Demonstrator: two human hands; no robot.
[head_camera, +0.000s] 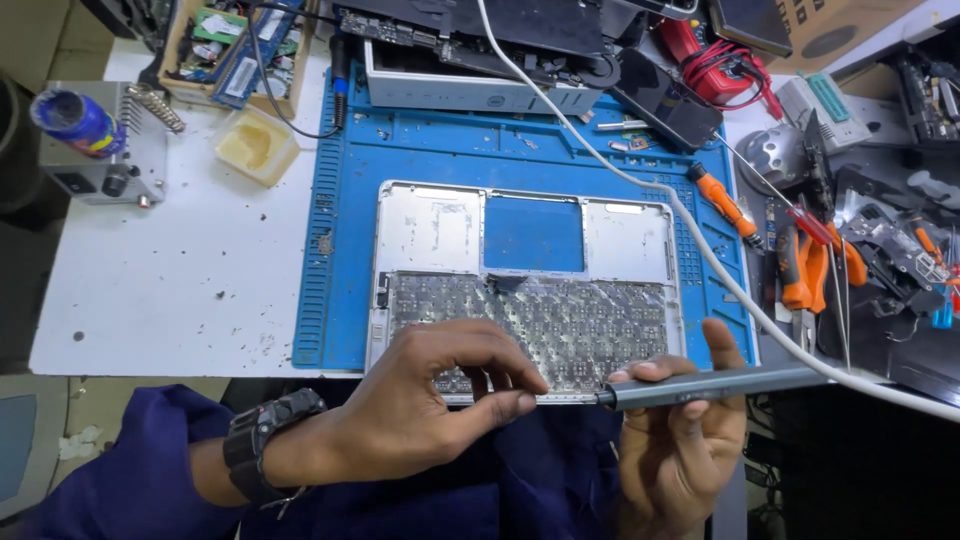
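On the blue mat (350, 250), a silver laptop case (430, 235) lies with its underside up, its near edge jutting past the mat and the desk (150, 290) edge toward the person. The left hand (420, 405) curls over the case's near-left corner, thumb and fingers pinching close together at the rim; whether they hold anything small is hard to make out. The right hand (680, 450), right of it, wraps a grey pen-shaped screwdriver (710, 385) whose tip meets the case's near edge. The hands hide part of the keyboard grid. Mat shows bare left and beyond the case; a white cable (700, 250) crosses its right side.
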